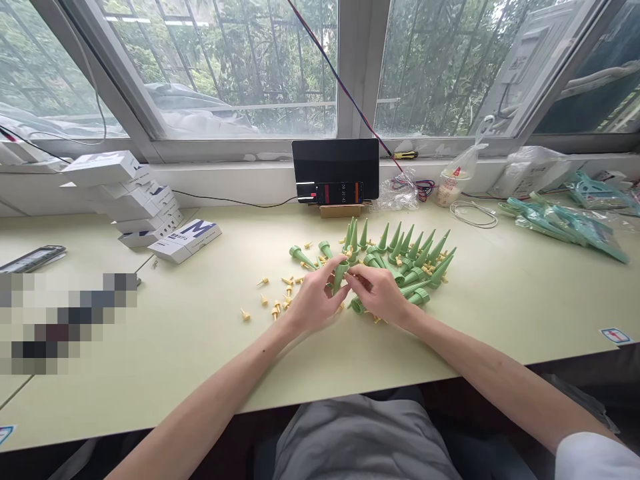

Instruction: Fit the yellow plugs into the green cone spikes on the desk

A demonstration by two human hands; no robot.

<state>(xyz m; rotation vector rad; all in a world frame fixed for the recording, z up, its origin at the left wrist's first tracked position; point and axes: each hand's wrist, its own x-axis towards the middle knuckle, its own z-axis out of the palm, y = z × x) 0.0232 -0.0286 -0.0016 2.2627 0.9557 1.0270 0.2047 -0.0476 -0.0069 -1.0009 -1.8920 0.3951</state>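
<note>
Over the middle of the table, my left hand (317,293) is closed around a green plastic spike (341,275), its wide end up and the tip pointing down. The fingertips of my right hand (379,292) are pinched together at the side of that spike's upper end; whether something small sits between them is hidden. Behind and right of my hands, several green spikes (414,248) stand point up, and others, some with ribbed caps (419,297), lie on their sides. Small yellow plastic pieces (277,308) with thin stems are scattered left of my left hand and among the spikes.
A phone (340,193) showing a timer leans on a black panel (335,160) at the back. White boxes (145,203) are stacked at left, with a single box (185,241) before them. Green plastic packets (565,223) and a bagged cup (453,185) are at right.
</note>
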